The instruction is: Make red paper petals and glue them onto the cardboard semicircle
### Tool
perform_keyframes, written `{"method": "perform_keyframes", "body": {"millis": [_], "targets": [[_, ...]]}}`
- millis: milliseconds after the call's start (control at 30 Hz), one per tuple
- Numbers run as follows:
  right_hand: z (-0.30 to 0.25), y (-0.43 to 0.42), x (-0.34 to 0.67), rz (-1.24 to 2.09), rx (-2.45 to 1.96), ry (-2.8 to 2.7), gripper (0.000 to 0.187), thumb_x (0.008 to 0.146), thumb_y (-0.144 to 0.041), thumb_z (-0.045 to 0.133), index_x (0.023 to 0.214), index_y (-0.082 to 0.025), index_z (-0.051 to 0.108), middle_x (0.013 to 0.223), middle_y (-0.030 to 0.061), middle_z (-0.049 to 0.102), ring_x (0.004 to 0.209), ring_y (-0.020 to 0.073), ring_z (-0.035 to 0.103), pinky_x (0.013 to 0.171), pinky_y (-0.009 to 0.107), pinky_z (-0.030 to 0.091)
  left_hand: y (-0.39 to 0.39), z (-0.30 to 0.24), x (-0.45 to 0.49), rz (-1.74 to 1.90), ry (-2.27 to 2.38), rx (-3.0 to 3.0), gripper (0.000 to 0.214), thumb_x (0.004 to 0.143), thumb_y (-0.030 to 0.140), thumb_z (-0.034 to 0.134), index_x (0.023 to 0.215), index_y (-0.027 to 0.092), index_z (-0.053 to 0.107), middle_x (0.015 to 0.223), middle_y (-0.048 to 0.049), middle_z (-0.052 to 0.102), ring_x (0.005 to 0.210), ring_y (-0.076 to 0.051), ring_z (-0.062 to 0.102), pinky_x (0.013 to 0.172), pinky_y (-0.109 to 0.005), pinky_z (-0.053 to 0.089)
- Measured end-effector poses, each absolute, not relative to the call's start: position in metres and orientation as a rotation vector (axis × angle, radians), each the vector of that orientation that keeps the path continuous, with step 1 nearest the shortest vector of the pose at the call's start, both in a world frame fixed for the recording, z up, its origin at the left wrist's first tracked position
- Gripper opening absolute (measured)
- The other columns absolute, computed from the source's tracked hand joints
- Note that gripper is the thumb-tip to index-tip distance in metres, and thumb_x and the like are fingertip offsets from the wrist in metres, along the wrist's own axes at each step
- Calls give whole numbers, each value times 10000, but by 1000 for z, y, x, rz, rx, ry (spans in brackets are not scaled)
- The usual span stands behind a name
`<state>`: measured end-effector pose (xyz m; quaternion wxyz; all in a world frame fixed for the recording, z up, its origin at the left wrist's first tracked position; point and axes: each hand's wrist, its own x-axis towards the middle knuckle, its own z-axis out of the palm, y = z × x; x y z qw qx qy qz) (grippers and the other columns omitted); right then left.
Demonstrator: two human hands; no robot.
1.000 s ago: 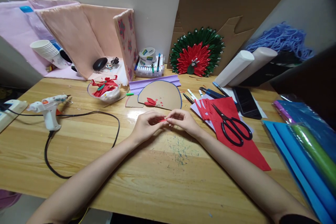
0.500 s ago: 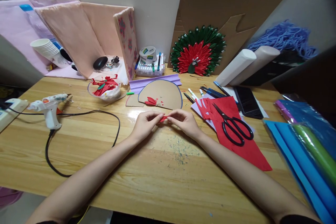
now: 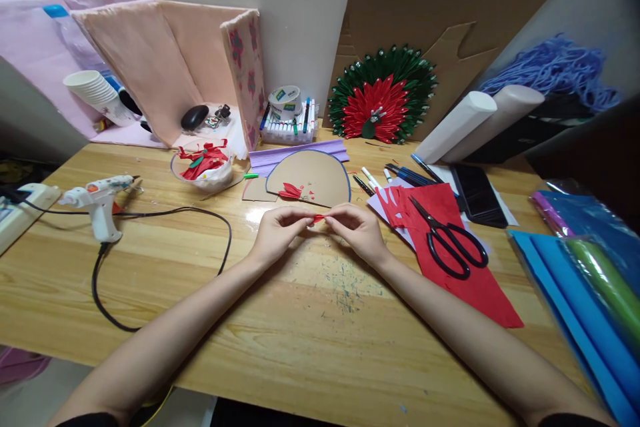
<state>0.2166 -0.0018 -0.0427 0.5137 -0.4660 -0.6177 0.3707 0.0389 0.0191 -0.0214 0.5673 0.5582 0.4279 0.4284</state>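
My left hand (image 3: 278, 232) and my right hand (image 3: 356, 229) meet over the middle of the wooden table (image 3: 310, 340), fingertips pinched together on a small red paper piece (image 3: 318, 219). Most of that piece is hidden by my fingers. Just behind it lies a half-round cardboard piece (image 3: 310, 180) with a red folded petal (image 3: 290, 191) stuck on it. A red paper sheet (image 3: 465, 283) with black scissors (image 3: 450, 243) on top lies to the right of my right hand.
A glue gun (image 3: 100, 197) with a black cord (image 3: 165, 213) stands at the left. A bowl of red scraps (image 3: 204, 165), markers (image 3: 287, 127), tape roll (image 3: 284, 100), a red-green paper fan (image 3: 383, 103), pens (image 3: 405, 173), a phone (image 3: 475, 193) and blue rolls (image 3: 580, 280) surround the area.
Both hands have shifted slightly away from me with the red piece, fingers working it. The view has tilted a little; nothing else moved.
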Motion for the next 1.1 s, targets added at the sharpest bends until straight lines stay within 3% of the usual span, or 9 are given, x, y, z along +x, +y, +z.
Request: {"method": "perform_keyframes", "body": {"millis": [433, 767, 1100], "targets": [[-41, -4, 216, 811, -1109, -1501, 85, 783, -257, 638, 818, -195, 685, 800, 54, 661, 743, 160, 625, 660, 296, 530, 16, -19, 39, 1019, 1004, 1419, 154, 690, 233, 709, 823, 156, 728, 870, -81, 726, 811, -187, 669, 756, -326, 549], [-37, -5, 216, 740, -1112, -1561, 73, 788, -221, 625, 811, -196, 690, 786, 51, 662, 735, 162, 621, 645, 300, 517, 15, -19, 35, 1063, 1021, 1684, 93, 755, 206, 657, 809, 197, 732, 823, -58, 714, 786, -160, 640, 742, -290, 508], [-38, -6, 215, 719, -1121, -1570, 72, 790, -207, 620, 804, -194, 690, 789, 47, 662, 740, 158, 622, 653, 299, 514, 18, -27, 28, 1092, 962, 2043, 167, 846, 234, 556, 937, 212, 695, 862, -58, 673, 810, -154, 607, 724, -282, 474]]}}
